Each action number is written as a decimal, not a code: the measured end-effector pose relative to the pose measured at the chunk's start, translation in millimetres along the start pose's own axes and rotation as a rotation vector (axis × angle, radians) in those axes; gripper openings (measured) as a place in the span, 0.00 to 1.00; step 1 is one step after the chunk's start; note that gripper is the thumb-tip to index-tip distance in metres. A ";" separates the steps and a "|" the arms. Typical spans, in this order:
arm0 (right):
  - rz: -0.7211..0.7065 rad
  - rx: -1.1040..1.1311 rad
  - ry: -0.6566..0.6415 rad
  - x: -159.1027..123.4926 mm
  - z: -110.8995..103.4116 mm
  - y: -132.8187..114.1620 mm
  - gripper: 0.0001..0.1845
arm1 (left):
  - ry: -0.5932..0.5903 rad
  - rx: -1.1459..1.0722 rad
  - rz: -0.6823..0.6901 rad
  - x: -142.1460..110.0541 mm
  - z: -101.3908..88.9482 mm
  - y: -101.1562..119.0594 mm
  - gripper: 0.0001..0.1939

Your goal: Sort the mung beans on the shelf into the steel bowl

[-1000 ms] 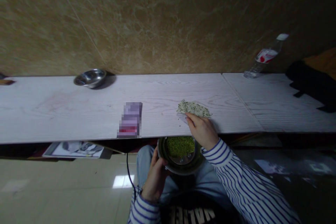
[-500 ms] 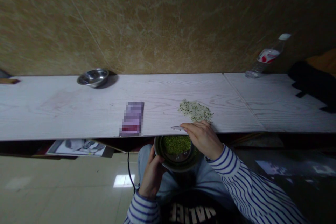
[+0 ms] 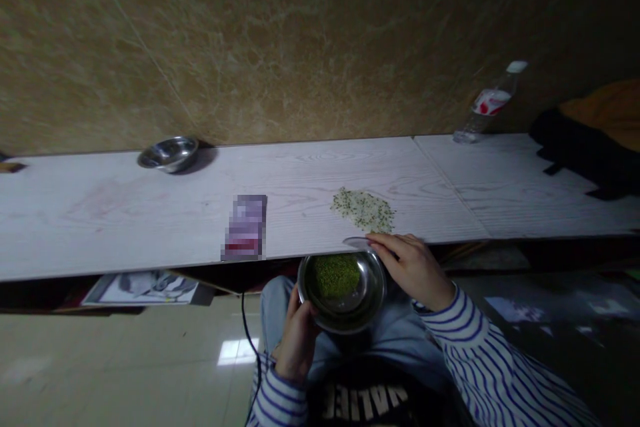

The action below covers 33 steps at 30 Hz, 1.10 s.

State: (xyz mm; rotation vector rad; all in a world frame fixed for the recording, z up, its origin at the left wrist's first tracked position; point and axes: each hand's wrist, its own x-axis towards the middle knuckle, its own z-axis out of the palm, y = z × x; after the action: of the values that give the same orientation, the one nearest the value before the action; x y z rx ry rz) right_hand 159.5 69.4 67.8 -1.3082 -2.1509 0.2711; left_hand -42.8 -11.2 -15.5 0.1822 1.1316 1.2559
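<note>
My left hand [image 3: 299, 339] grips the left rim of a metal bowl [image 3: 375, 300], held over my lap at the counter's front edge. Small green beans [image 3: 334, 275] lie inside it, mostly on the left. My right hand [image 3: 413, 267] is above the bowl's right rim, its fingers pinching a thin, pale, round-edged piece [image 3: 356, 241]; its exact kind is unclear. Just beyond that hand, a spread of mixed white grains and green beans [image 3: 364, 208] covers a patch of the white counter [image 3: 295, 213].
A second metal bowl [image 3: 170, 155] stands near the wall on the left. A blurred purple packet-like rectangle [image 3: 245, 227] lies at the front edge. At the back right are a clear bottle [image 3: 485, 107] and dark cloth [image 3: 575, 140]. An open drawer [image 3: 150, 288] is below the counter.
My right hand has moved right with the thin piece, uncovering more of the bowl. The bowl now shows more of its shiny inner wall. The whole view has shifted and turned slightly.
</note>
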 end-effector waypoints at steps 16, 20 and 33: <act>0.181 -0.030 0.158 -27.5 -28.3 42.8 0.13 | -0.043 0.084 -0.042 -2.1 16.4 -10.2 0.32; 0.222 -0.062 0.175 -26.1 -34.6 54.9 0.14 | -0.059 0.087 -0.051 -0.7 21.4 -10.3 0.34; 0.164 -0.057 0.167 -20.9 -41.9 79.6 0.13 | -0.101 0.034 -0.088 1.3 27.7 -16.7 0.35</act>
State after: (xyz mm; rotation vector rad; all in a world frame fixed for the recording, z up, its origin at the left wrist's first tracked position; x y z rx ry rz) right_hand 249.7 85.3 56.5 -1.4875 -1.9284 0.1608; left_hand -11.4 -3.8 -13.8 0.2167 1.0635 1.1375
